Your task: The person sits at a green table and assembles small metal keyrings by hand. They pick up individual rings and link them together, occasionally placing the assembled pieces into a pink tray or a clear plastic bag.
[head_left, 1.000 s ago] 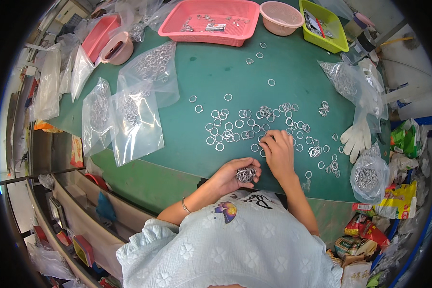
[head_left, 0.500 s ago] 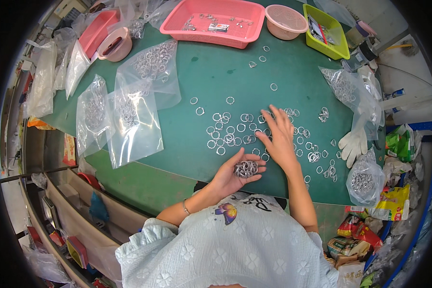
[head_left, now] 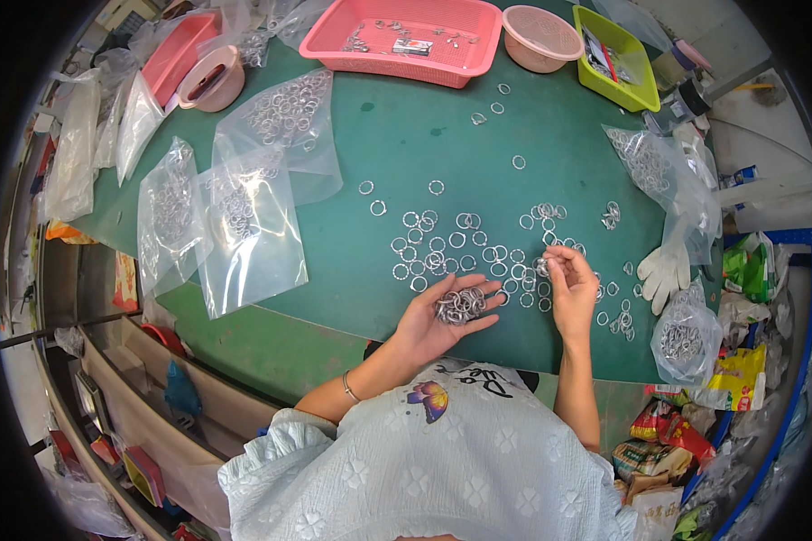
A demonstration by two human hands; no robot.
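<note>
A heap of silver rings rests in the upturned palm of my left hand, whose fingers stretch out loosely beneath it. To its right, my right hand pinches a small silver ring between thumb and fingertips, just over the table; whether more than one is in the pinch I cannot tell. Many loose silver rings lie scattered around both hands on the green tabletop. More rings are clustered to the right of my right hand.
Clear plastic bags of rings lie at left, another bag of rings at right beside a white glove. Along the far edge stand a pink basket, a round pink bowl and a lime-green tray.
My right hand has drawn back to the right from among the rings, its spread fingers closing into a pinch on a ring. My left hand stays nearly in place with its heap.
</note>
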